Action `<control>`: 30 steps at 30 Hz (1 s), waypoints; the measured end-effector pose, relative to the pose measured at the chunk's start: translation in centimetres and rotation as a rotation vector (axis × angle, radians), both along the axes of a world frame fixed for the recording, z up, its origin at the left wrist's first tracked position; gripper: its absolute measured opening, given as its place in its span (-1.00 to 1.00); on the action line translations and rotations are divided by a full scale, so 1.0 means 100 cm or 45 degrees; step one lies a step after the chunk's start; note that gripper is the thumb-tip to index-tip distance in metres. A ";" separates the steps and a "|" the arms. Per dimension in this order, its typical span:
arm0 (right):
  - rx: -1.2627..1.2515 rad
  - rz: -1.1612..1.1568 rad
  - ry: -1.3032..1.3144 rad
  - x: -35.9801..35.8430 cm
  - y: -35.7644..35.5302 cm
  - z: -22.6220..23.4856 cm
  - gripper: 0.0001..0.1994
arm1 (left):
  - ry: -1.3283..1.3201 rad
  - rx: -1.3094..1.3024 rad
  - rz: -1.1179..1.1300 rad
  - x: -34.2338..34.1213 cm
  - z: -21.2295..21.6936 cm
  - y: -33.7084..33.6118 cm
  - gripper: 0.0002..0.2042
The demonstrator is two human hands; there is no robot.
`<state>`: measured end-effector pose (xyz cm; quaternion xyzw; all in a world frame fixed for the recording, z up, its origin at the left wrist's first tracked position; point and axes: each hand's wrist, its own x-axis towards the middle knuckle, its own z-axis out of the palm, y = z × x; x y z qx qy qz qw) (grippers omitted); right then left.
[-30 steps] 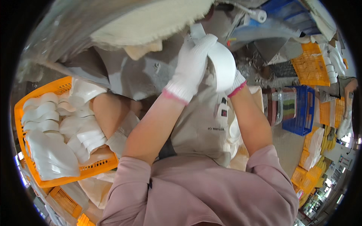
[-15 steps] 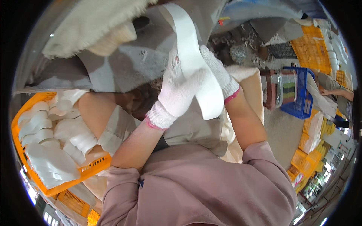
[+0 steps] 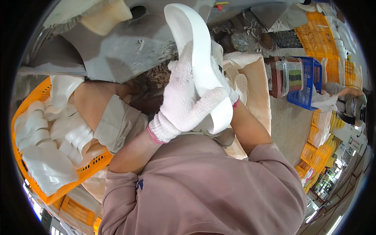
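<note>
I hold a white, curved shoe sole (image 3: 203,58) upright in front of my chest, its side wall facing me. My left hand (image 3: 176,94), in a white knitted glove, is closed round its near left side, with the thumb lying across the lower end. My right hand (image 3: 225,84), gloved the same way, is behind the sole's right side; its fingers are mostly hidden but appear to grip it. At my left an orange crate (image 3: 92,169) contains several similar white soles (image 3: 51,168). A cream cloth sack (image 3: 256,84) by my right arm has pale, dotted soles (image 3: 241,84) in it.
Ahead stands a grey metal machine (image 3: 113,55) with a pale, fuzzy wheel (image 3: 105,16). Shavings (image 3: 158,74) lie below it. To the right are a blue crate (image 3: 303,100), stacked orange crates (image 3: 319,37) and another person (image 3: 348,94) handling white material.
The sole has turned, now showing more of its hollow inner face. My left hand has shifted its hold, and my right hand is more hidden behind the sole. The view has shifted a little.
</note>
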<state>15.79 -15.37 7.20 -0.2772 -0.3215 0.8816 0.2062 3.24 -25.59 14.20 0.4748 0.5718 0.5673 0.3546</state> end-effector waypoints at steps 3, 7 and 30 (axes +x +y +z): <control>0.115 -0.089 -0.177 -0.004 -0.023 -0.004 -0.53 | 0.171 -0.201 -0.025 -0.015 0.012 -0.003 -0.14; 0.860 0.318 -0.830 -0.008 -0.025 0.030 -0.37 | 0.622 -0.751 -0.121 -0.053 0.019 -0.008 -0.50; 2.446 0.128 -0.769 -0.138 -0.011 0.087 -0.70 | -1.590 0.011 0.551 -0.169 -0.096 0.077 -0.49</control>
